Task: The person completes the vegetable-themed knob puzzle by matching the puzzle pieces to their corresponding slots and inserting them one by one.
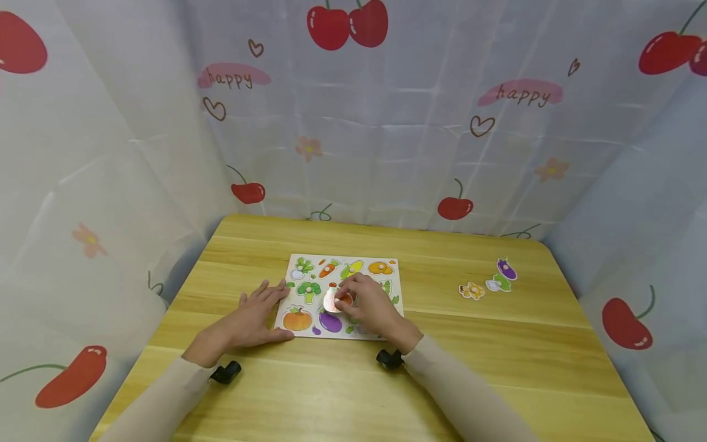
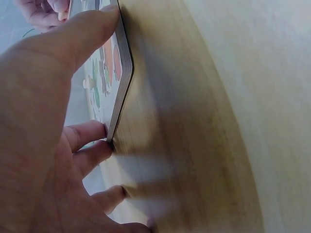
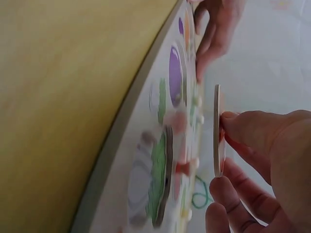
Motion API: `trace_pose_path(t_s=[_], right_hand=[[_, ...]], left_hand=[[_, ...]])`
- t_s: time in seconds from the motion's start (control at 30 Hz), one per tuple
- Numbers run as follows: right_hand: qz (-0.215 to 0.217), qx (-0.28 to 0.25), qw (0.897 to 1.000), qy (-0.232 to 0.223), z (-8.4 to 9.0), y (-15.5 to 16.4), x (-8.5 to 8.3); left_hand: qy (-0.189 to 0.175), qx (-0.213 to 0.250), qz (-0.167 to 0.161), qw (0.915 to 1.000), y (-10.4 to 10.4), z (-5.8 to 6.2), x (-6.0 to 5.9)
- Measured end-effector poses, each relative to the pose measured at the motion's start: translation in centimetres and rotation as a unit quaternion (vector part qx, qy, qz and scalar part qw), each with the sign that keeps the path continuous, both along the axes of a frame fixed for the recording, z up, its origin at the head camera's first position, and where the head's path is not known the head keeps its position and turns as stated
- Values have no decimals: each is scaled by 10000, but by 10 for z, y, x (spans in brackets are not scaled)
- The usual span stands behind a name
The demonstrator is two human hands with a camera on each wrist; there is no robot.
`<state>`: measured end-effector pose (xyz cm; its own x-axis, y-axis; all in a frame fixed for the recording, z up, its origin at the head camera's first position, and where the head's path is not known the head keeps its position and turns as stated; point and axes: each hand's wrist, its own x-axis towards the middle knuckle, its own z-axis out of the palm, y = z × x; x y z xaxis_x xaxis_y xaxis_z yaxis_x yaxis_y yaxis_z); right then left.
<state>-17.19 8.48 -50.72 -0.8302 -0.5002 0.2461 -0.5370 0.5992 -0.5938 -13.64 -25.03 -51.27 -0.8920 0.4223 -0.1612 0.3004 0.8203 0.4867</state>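
Right hand [image 1: 375, 310] mid-frame pinching a flat puzzle piece [image 1: 334, 300] just above the board [image 1: 391, 268]; left hand [image 1: 255, 319] flat, fingers spread, bracing its left edge.

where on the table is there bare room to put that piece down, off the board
Bare wood on the table: the wide strip between the puzzle board and the three loose pieces at right, the back strip by the curtain, and the front right. Crowded: the board itself, with the left hand on its left edge and the right hand holding a piece over it.
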Motion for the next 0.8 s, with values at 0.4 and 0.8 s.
trace_pose_path(t_s=[0.4, 0.8], right_hand=[[429, 395, 9982, -146, -3, -43, 10], [522, 631, 9966, -70, -10, -72, 15]], left_hand=[[71, -2, -43, 10000, 1, 4, 1], [122, 115, -99, 9998, 0, 2, 1]])
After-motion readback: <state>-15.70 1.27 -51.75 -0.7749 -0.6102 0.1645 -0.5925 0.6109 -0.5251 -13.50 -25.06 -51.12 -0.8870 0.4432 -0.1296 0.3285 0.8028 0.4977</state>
